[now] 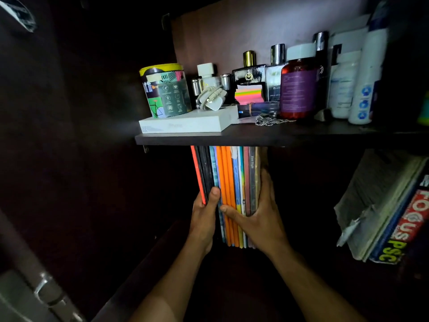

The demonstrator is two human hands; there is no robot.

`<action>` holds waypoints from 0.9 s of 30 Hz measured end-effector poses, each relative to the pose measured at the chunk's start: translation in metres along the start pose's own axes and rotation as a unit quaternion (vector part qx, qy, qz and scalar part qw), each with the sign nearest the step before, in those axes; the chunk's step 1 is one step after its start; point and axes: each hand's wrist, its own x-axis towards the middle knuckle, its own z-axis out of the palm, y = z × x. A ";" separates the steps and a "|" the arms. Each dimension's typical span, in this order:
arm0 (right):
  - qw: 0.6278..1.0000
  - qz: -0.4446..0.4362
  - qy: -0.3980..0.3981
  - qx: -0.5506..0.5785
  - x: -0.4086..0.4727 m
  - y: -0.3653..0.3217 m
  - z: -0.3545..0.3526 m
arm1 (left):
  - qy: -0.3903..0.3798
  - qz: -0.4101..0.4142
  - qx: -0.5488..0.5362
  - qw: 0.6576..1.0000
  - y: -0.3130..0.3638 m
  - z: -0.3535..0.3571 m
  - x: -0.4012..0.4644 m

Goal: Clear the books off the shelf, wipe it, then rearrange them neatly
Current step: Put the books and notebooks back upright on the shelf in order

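Two hands clamp one upright stack of books [232,196] standing in the dark compartment under the upper shelf board [255,138]. My left hand [204,217] wraps the left side, thumb curled over the spines near the red cover, and my right hand [257,219] presses flat along the right face with its thumb hooked across the orange spines. So both hands are gripping the books, squeezing them together from either side.

I judge these as thin, soft-covered notebooks: light singly, but fairly heavy as a block, and floppy. Glossy covers may slide against each other, so the middle ones could slip out if the squeeze slackens. I would keep the hold low, near the bottom edges, with pressure straight inward, and keep the stack vertical.

Whether the stack rests on the lower shelf or is lifted, I cannot tell; it is too dark. To the right, well apart, a thick book [399,228] leans with loose papers [371,205].
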 end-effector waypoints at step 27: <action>0.999 0.026 0.002 -0.023 -0.063 -0.031 -0.055 | 0.066 -0.050 -0.007 0.997 0.026 -0.022 -0.084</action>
